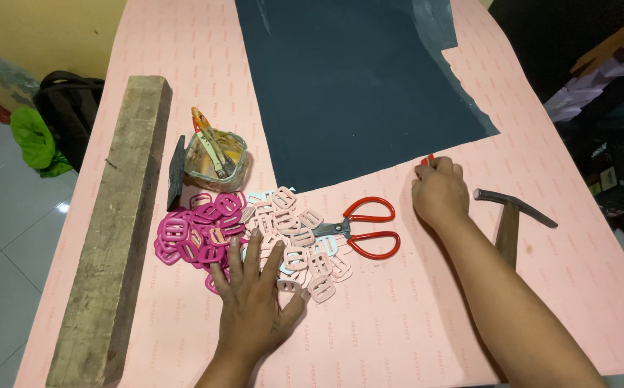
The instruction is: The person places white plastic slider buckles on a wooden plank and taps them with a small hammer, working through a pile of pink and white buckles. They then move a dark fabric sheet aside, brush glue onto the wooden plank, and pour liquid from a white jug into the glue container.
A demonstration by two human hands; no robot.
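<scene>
Pale pink sheet (398, 338) with faint repeated print; upon it a dark teal sheet (355, 79), magenta plastic buckles (190, 233), light pink plastic buckles (305, 251), red-handled scissors (369, 226), grey-brown wooden beam (114, 230).

A heap of flat plastic buckles (254, 233) lies on the pink sheet, magenta ones to the left, pale pink and a few light blue to the right, tumbled over one another. A small red object (427, 159), mostly hidden, pokes out at the dark sheet's edge, well apart from the heap
</scene>
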